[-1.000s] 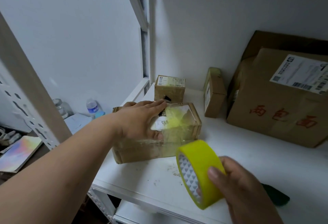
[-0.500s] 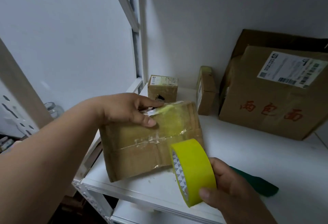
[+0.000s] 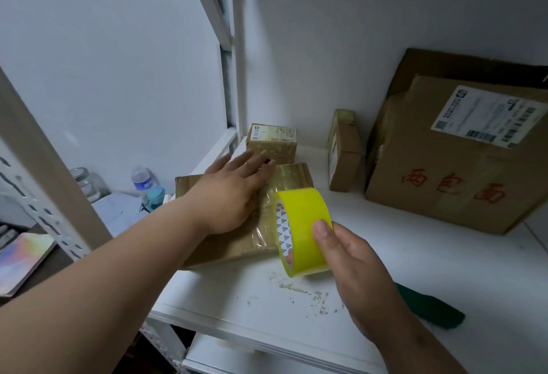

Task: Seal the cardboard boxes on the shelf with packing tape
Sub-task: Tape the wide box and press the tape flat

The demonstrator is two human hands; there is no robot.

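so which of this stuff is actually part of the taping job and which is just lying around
Job: yellow tape roll held in right hand; flat box under left hand; small labelled box; upright box; big box.
Lying about: green object; water bottle; glass jar; notebook.

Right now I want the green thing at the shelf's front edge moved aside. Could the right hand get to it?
Probably not without first freeing itself: the right hand grips the tape roll. The green thing lies just beside that wrist on the shelf, nothing between, so the path looks free.
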